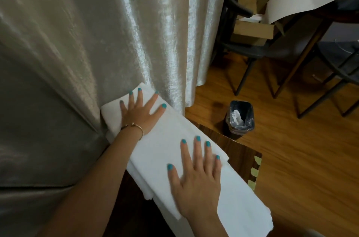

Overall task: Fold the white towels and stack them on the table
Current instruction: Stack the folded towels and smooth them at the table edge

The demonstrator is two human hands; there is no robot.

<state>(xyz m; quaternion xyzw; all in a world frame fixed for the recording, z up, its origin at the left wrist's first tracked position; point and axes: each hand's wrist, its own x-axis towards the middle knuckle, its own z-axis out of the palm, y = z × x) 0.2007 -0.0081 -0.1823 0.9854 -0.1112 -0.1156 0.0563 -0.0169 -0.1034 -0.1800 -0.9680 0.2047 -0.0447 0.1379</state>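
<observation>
A long white towel (pixel 165 139), folded lengthwise, lies across a dark wooden table (pixel 240 151) from the curtain to the near right edge. My left hand (pixel 139 110) rests flat on its far end, fingers spread, a thin bracelet on the wrist. My right hand (pixel 198 180) presses flat on the towel's middle, fingers apart. Neither hand grips the cloth. A ragged lower layer of towel (pixel 252 215) sticks out at the near right, past the table's edge.
A shiny silver curtain (pixel 93 38) hangs close along the table's left and far side. On the wooden floor to the right stand a small lined waste bin (pixel 240 118), dark chairs (pixel 250 50) with cardboard boxes, and another table (pixel 318 19).
</observation>
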